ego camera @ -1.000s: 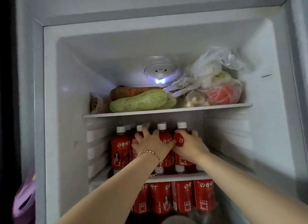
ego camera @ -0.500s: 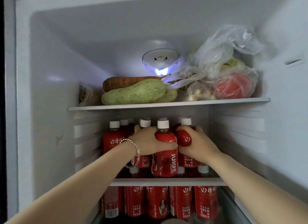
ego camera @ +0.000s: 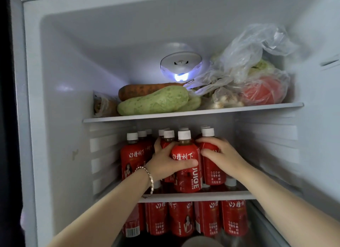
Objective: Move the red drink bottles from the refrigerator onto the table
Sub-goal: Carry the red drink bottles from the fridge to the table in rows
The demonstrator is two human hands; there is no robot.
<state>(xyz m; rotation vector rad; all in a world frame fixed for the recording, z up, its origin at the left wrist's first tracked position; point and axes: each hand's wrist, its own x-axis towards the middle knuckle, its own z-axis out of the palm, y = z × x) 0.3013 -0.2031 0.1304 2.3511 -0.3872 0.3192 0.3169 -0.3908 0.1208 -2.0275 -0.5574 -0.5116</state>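
I look into the white refrigerator (ego camera: 64, 99), lit by a small lamp (ego camera: 181, 67). A green gourd (ego camera: 154, 101) and plastic bags (ego camera: 253, 62) lie on the upper shelf (ego camera: 184, 115). The red bottles (ego camera: 131, 160) stand with white caps on the middle shelf (ego camera: 202, 196). My left hand (ego camera: 165, 164) grips the front bottle (ego camera: 185, 178), whose label reads "JUICE". My right hand (ego camera: 220, 154) grips the neighbour bottle (ego camera: 214, 173) just right of it.

Red plastic drink bottles (ego camera: 131, 160), white screw caps, white characters on red labels: upright, packed in rows on middle shelf (ego camera: 202, 196) of open white refrigerator (ego camera: 60, 108). Front-centre bottle (ego camera: 186, 178), "JUICE" down side, gripped by left hand (ego camera: 163, 162). Neighbour bottle (ego camera: 214, 171) at its 3 o'clock, touching it, gripped by right hand (ego camera: 222, 154). Lower-shelf bottles (ego camera: 181, 219) at 6 o'clock, same kind, upright in row.
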